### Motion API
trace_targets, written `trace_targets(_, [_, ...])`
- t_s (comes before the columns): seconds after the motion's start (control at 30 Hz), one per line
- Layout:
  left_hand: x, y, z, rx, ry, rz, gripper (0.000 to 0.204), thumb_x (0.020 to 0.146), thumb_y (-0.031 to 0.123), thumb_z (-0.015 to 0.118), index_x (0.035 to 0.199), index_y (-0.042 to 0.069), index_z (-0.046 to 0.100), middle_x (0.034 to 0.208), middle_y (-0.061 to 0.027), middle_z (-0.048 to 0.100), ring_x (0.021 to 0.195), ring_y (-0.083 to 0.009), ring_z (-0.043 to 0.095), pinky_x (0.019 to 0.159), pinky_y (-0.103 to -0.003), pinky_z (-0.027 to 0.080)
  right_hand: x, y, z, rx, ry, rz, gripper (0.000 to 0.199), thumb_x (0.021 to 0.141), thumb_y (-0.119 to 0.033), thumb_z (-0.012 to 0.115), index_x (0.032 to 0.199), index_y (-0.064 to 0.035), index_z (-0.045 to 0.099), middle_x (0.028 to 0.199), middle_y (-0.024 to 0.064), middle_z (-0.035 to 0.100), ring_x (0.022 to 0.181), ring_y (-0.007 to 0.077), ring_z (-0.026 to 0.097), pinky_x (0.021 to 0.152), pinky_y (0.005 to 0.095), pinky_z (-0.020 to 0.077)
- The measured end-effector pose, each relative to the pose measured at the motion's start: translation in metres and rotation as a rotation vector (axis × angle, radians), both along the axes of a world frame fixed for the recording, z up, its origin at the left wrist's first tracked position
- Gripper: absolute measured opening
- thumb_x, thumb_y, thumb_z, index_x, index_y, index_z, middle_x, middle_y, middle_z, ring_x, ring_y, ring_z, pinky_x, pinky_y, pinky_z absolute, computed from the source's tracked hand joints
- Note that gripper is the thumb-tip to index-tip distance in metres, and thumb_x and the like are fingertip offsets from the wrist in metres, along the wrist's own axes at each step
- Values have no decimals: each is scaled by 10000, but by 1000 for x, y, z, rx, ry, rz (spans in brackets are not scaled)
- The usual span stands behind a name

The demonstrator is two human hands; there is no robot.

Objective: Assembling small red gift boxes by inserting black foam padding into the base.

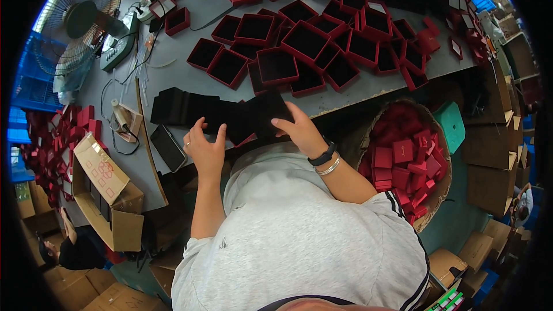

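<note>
My right hand (300,132) grips a black square pad (262,112) by its right side, thumb on top and the other fingers partly hidden. A sliver of red shows below the pad; what it belongs to is hidden. My left hand (205,148) is at the pad's lower left, thumb and fingers apart, next to more black pieces (190,108) lying at the table's near edge. I cannot make out where one black piece ends and another begins. Beyond my hands, many open red boxes (305,40) with black insides are heaped on the grey table (178,57).
A fan (80,20) stands at the far left. Nearer lie a dark phone (168,147), a glue gun (122,116) and cables. A carton (125,224) is at left. By my right side stands a large container (431,219) of red boxes, near a green stool (450,126).
</note>
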State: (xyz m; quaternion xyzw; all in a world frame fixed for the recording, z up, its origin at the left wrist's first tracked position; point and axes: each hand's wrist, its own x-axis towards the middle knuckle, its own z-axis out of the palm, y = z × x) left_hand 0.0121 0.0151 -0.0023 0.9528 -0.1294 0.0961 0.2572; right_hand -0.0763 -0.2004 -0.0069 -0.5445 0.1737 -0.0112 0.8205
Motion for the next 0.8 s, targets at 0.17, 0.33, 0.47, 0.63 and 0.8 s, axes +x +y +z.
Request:
trace_targets(0.17, [11, -3, -6, 130, -3, -18, 516, 728, 378, 790, 1092, 61, 607, 970, -46, 615, 951, -240, 539, 886, -416, 355, -7, -35, 7, 11, -112, -127, 401, 863, -21, 609, 1248, 17, 502, 1070, 58, 619, 936, 109, 590, 788, 244, 501])
trace_targets(0.33, [17, -5, -5, -69, 174, 40, 475, 711, 271, 823, 1064, 45, 599, 847, -32, 554, 856, -179, 523, 857, -353, 369, 14, -112, 48, -194, -245, -520, 475, 851, -21, 638, 1283, 70, 463, 1147, 85, 596, 1059, 142, 554, 936, 263, 442])
trace_targets(0.47, [29, 11, -13, -526, 472, -13, 349, 796, 108, 752, 1081, 32, 565, 851, 6, 550, 809, -78, 512, 725, -215, 391, 68, -202, 75, -503, -241, -558, 304, 890, -149, 668, 1119, 38, 597, 1049, 76, 651, 922, 131, 615, 854, 257, 481])
trace_targets(0.63, [35, 19, 8, -1470, 658, 1, 356, 1004, 157, 451, 1302, -37, 464, 1221, -106, 587, 1089, -168, 577, 951, -295, 443, 171, -305, 67, -1248, -214, -87, 414, 865, -303, 680, 1107, 28, 627, 1298, 134, 523, 1211, 278, 495, 1022, 350, 395])
trace_targets(0.8, [47, 7, 17, -1400, 514, 59, 252, 997, 157, 459, 1192, 2, 493, 1097, -63, 600, 1007, -139, 570, 895, -266, 441, 273, -366, 26, -1682, 19, 103, 411, 810, -370, 695, 1139, -125, 676, 1319, 185, 543, 1257, 355, 466, 1037, 446, 371])
